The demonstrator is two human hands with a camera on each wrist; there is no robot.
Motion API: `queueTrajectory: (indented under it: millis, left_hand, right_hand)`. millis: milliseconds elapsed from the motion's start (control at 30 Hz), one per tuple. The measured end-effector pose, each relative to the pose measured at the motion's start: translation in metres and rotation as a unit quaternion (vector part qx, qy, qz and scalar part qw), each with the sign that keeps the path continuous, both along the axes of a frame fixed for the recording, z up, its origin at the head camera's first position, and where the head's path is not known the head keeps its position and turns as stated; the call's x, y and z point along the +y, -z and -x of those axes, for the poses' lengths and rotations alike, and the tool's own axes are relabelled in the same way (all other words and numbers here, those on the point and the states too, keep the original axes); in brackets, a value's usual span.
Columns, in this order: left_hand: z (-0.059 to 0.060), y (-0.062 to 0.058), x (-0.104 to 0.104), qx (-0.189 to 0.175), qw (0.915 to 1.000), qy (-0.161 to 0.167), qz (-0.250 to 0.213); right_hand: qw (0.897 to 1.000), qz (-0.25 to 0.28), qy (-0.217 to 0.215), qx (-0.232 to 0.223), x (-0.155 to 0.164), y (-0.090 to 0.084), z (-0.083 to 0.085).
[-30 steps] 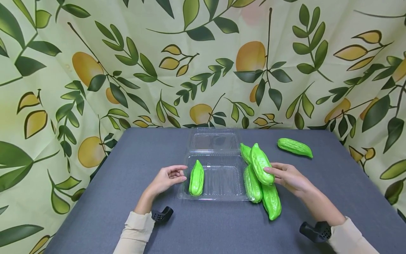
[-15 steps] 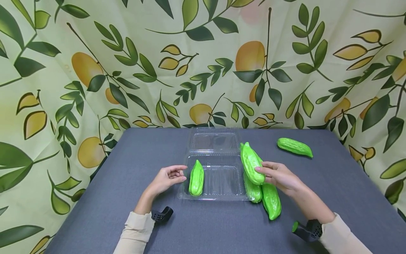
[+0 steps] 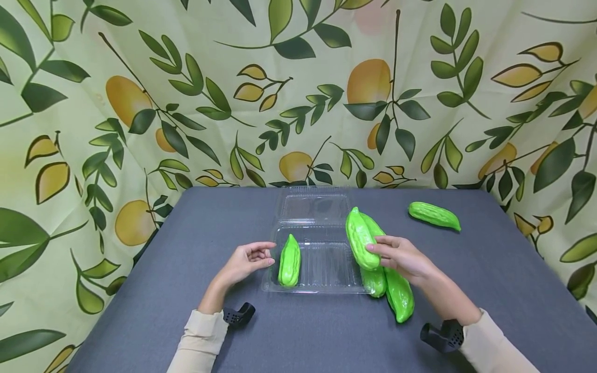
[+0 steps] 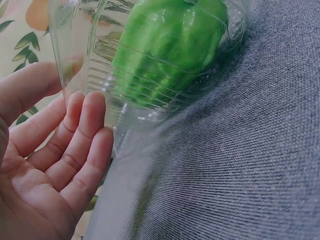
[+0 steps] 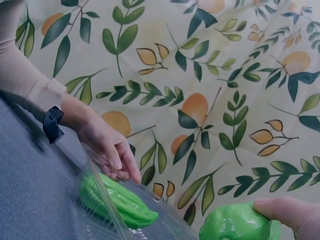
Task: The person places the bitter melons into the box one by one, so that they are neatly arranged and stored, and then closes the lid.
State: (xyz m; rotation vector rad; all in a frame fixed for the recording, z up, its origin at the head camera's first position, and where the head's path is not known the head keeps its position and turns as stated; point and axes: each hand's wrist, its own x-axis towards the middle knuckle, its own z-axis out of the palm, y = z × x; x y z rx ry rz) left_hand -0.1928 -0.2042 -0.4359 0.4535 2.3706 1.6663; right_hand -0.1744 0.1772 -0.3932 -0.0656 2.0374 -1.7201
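Gripping a bumpy, glossy green gourd (image 3: 361,238), the right hand (image 3: 401,257) curls round it; the left hand (image 3: 244,261), fingers relaxed, touches the ridged clear plastic tray (image 3: 326,264).

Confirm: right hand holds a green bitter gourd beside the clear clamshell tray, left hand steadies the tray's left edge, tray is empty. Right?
Not quite: the tray is not empty. The head view shows one bitter gourd in the tray, along its left side. The rest holds: the right hand holds a green bitter gourd beside the clear clamshell tray, and the left hand is at the tray's left edge.
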Motion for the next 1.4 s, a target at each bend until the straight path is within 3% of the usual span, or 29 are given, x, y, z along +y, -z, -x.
queueTrajectory:
  millis: [1400]
  left_hand:
    - [-0.001, 0.001, 0.000, 0.008, 0.9999, 0.005, -0.014]
  right_hand:
    - [0.999, 0.047, -0.017, -0.003, -0.055, 0.009, 0.000]
